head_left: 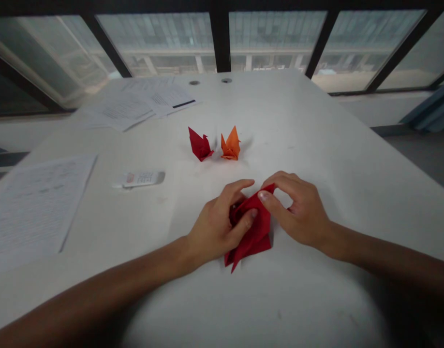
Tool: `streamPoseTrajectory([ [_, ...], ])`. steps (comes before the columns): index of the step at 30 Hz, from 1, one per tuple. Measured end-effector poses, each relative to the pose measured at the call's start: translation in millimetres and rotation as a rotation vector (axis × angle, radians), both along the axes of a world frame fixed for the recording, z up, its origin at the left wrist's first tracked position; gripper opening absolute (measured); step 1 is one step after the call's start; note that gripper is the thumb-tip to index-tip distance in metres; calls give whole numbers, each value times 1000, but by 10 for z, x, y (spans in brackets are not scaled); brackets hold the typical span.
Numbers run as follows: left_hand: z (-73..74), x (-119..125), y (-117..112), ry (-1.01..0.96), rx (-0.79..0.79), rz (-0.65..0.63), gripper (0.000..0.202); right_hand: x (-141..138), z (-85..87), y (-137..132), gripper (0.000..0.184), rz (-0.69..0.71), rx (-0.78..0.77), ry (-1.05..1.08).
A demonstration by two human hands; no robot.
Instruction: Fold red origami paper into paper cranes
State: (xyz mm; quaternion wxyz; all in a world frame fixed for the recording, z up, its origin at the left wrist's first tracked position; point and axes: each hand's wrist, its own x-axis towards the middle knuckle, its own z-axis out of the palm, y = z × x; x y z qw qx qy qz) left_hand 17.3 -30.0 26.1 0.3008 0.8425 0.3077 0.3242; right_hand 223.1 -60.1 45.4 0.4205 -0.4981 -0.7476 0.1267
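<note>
Left hand partly curled, red folded paper clasped under its thumb, index finger lifted | right hand: paper's far corner pinched by thumb and fingers | paper is held between both, on or just above bench, long axis slanted near-left to far-right; neither hand nearer

Over the white table, the person's left hand and right hand were bare, with short thumbnails on both. The forearms, also over the table, were bare along their visible length, slim and tapering toward the wrists.
</note>
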Motion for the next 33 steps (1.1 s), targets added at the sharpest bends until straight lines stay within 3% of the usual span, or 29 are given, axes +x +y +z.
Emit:
streamPoseTrajectory([
  [7, 34, 7, -6, -37, 4, 6, 39, -15, 124, -2, 18, -19, -308, 201],
  [13, 29, -9, 6, 16, 187, 60, 48, 15, 130, 46, 17, -47, -321, 163],
  [18, 31, -9, 6, 5, 288, 91, 54, 69, 143, 80, 15, -48, -235, 35],
  [23, 3, 6, 0, -42, 312, 71, 59, 71, 193, 72, 9, -65, -449, 113],
  [30, 32, -4, -21, -58, 295, 34, 58, 110, 201, 100, 20, 5, -549, 393],
  [33, 50, -17, -10, -14, 284, 68, 54, 176, 244, 116, 25, 52, -661, 352],
])
